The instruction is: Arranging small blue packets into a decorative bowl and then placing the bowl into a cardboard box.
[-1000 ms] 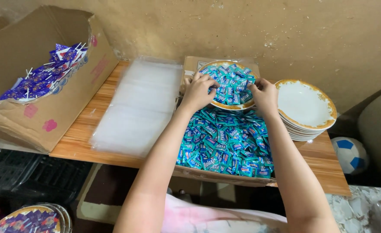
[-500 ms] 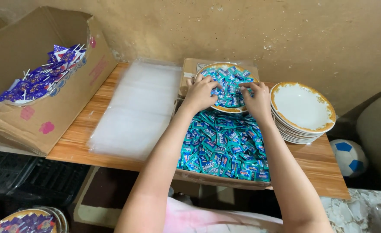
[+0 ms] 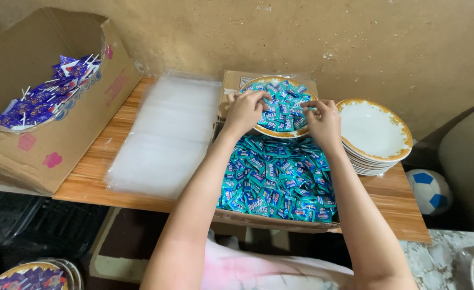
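Observation:
A gold-rimmed plate (image 3: 280,132) heaped with small blue candy packets (image 3: 284,103) sits at the far end of a cardboard box (image 3: 272,221) full of the same blue packets (image 3: 274,180). My left hand (image 3: 245,110) rests on the plate's left side, fingers pinching packets in the pile. My right hand (image 3: 323,121) is on the plate's right side, fingertips closed on packets too. Both forearms reach over the box.
A stack of white gold-rimmed plates (image 3: 374,137) stands right of the box. A pile of clear plastic bags (image 3: 167,134) lies on the wooden table (image 3: 89,180). A big carton (image 3: 59,102) with purple-wrapped sweets (image 3: 46,99) is at left. A ball (image 3: 429,190) lies on the floor.
Both hands have moved slightly inward over the filled plate, fingers now working in the packets. The camera view has shifted a little.

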